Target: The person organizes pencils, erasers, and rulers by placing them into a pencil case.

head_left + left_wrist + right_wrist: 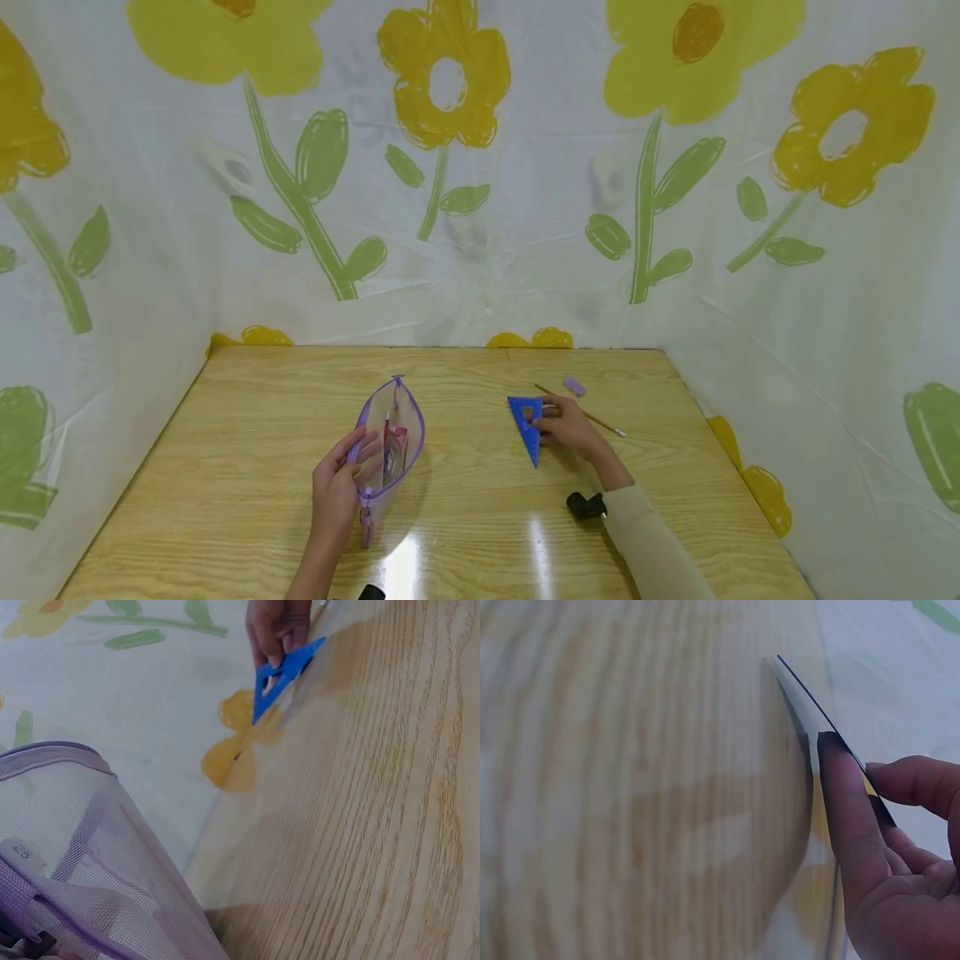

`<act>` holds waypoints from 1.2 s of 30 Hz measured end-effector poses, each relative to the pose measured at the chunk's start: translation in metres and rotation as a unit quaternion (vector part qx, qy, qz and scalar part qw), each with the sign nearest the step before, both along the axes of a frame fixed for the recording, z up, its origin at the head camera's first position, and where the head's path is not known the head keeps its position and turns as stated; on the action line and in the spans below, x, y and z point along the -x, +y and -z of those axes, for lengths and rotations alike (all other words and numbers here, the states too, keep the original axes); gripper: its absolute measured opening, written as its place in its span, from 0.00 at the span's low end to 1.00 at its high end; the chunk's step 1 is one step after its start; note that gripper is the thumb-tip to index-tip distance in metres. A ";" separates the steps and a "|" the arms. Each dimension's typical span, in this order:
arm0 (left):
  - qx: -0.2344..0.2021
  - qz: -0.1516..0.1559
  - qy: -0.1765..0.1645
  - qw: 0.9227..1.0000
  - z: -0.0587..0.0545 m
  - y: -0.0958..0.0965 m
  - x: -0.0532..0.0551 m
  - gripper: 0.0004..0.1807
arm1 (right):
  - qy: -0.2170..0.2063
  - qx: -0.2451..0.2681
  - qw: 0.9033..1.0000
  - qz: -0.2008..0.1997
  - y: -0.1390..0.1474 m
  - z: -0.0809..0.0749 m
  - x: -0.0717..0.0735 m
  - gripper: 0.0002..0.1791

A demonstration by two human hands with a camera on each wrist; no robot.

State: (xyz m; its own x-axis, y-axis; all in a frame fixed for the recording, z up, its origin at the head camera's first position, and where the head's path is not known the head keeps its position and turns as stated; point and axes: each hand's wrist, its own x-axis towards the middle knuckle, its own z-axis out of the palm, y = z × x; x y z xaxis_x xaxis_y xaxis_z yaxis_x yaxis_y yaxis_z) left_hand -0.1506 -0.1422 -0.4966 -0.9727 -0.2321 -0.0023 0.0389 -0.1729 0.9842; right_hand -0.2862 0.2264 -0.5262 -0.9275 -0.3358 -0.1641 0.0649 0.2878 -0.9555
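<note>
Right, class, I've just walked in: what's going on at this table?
A person's left hand holds open a mesh pouch with some reddish items inside. Their right hand pinches a blue set square, held off the table. A pencil and what looks like a purple eraser lie near that hand.

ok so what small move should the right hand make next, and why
Probably a move left, bringing the blue triangular set square toward the purple-trimmed mesh pouch: the right hand pinches the set square, and the left hand holds the pouch, its mouth open.
</note>
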 end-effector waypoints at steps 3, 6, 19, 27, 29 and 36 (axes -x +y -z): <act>-0.002 0.000 0.001 1.000 0.000 0.000 0.000 0.32 | 0.005 0.011 1.000 -0.005 -0.001 0.000 -0.001 0.35; -0.002 0.000 0.006 1.000 0.000 0.000 0.000 0.32 | 0.010 0.019 1.000 -0.006 -0.003 0.001 -0.003 0.32; -0.003 0.002 -0.001 1.000 0.001 0.001 -0.001 0.32 | 0.019 0.022 1.000 0.010 -0.010 -0.001 -0.011 0.29; -0.007 0.004 -0.004 1.000 -0.001 0.001 0.002 0.32 | 0.024 0.037 0.999 0.002 -0.012 -0.003 -0.010 0.28; -0.006 0.005 -0.005 1.000 -0.001 0.001 0.002 0.32 | 0.025 0.038 0.999 0.002 -0.014 -0.004 -0.010 0.29; -0.009 0.001 0.000 1.000 0.000 0.001 0.001 0.32 | 0.033 0.044 0.998 -0.002 -0.023 -0.002 -0.013 0.27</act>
